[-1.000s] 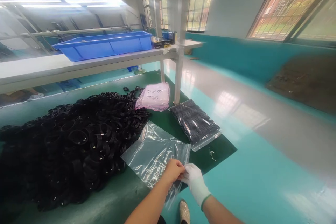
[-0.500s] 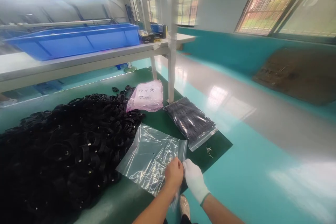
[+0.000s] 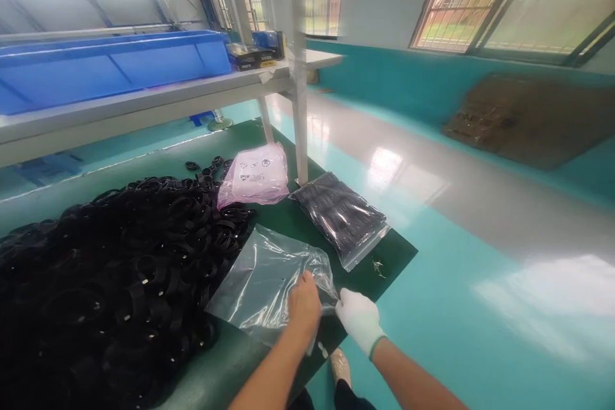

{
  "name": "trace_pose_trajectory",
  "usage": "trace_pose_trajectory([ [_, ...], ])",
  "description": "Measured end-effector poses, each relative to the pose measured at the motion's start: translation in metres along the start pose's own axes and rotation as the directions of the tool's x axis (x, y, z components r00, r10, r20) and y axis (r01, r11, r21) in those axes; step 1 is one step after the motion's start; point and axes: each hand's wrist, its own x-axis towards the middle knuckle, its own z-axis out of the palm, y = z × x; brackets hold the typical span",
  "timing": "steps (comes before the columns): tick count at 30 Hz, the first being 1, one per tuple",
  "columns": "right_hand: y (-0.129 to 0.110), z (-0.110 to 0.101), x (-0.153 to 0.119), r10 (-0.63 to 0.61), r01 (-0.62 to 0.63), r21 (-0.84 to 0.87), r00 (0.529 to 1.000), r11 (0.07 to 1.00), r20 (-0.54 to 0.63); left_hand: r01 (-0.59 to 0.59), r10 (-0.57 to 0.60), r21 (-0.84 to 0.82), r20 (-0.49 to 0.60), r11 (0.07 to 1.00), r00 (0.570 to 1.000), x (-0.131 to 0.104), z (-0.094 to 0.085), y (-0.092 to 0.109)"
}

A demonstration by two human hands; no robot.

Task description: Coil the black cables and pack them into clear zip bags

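Note:
A clear plastic bag (image 3: pixel 259 269) lies spread on the dark green mat, its mouth toward me. My bare left hand (image 3: pixel 304 307) is closed on the bag's near edge. My right hand (image 3: pixel 359 320), in a white glove, pinches the bag's edge at the right, pulling the mouth apart. Left of the bag is a large heap of coiled black cables (image 3: pixel 110 288). Beyond my right hand lies a filled clear zip bag (image 3: pixel 339 214) packed with black items. A pink plastic bag (image 3: pixel 254 173) with printed symbols rests behind the heap.
A white table (image 3: pixel 158 99) with a blue bin (image 3: pixel 120 64) and small boxes (image 3: pixel 250 56) stands over the heap; its leg (image 3: pixel 298 109) meets the mat (image 3: pixel 394 256) near the zip bag. Small pale scraps (image 3: pixel 378 267) lie on the mat. Flattened cardboard (image 3: pixel 519 118) leans against the wall.
My hands have moved apart, and the clear bag's mouth is parted between them. The bag's near edge has lifted and bunched. The view has shifted slightly right.

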Motion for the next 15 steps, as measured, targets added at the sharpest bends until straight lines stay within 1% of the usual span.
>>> trace_pose_trajectory([
  [2,0.005,-0.003,0.000,0.015,-0.015,-0.021,1.000,1.000,0.010,-0.006,0.007,0.027,-0.044,1.000,0.999,0.010,-0.023,-0.008],
  [4,0.010,-0.005,0.002,0.031,-0.031,-0.026,0.999,0.999,0.012,-0.035,0.039,0.046,-0.088,0.998,0.995,0.013,-0.048,-0.012],
  [7,0.014,-0.009,0.007,0.039,-0.039,-0.015,0.999,0.999,-0.009,-0.061,0.072,0.070,-0.170,0.996,0.983,0.010,-0.085,-0.012],
  [9,0.018,-0.011,0.009,0.032,-0.032,0.010,0.999,0.999,-0.035,-0.076,0.091,0.077,-0.214,0.994,0.973,0.006,-0.105,-0.009],
  [11,0.022,-0.015,0.006,0.021,-0.017,0.056,0.998,0.998,-0.063,-0.103,0.117,0.069,-0.232,0.992,0.966,0.003,-0.118,-0.007],
  [12,0.023,-0.017,0.003,0.013,-0.005,0.090,0.996,0.996,-0.086,-0.119,0.130,0.058,-0.234,0.991,0.964,0.002,-0.122,-0.006],
  [14,0.024,-0.025,-0.009,-0.024,0.054,0.174,0.985,0.983,-0.170,-0.151,0.152,0.020,-0.237,0.988,0.960,0.001,-0.124,-0.005],
  [15,0.022,-0.029,-0.016,-0.058,0.109,0.217,0.972,0.970,-0.227,-0.167,0.161,-0.004,-0.238,0.986,0.958,0.000,-0.122,-0.005],
])
